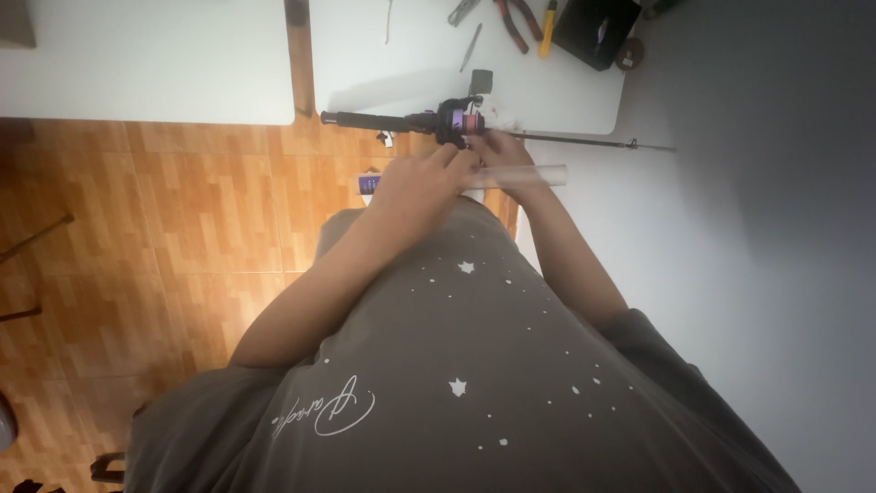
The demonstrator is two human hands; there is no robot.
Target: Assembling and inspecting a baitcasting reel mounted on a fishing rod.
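Two hands, left (415, 187) and right (500, 151), are pinching a reel (459, 120) on a rod (383, 120) at twelve o'clock, over a white table (401, 64) and wood floor (182, 210).

fingertips of both hands (461, 169) behind the reel (461, 120), grip unclear

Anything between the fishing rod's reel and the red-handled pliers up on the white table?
Head view: a small dark block and a slim grey tool lie between the reel and the pliers; otherwise bare white table.

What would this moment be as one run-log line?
left hand: on fishing reel | right hand: at reel, grip unclear | fishing rod: level, over white table edge | pliers: on table
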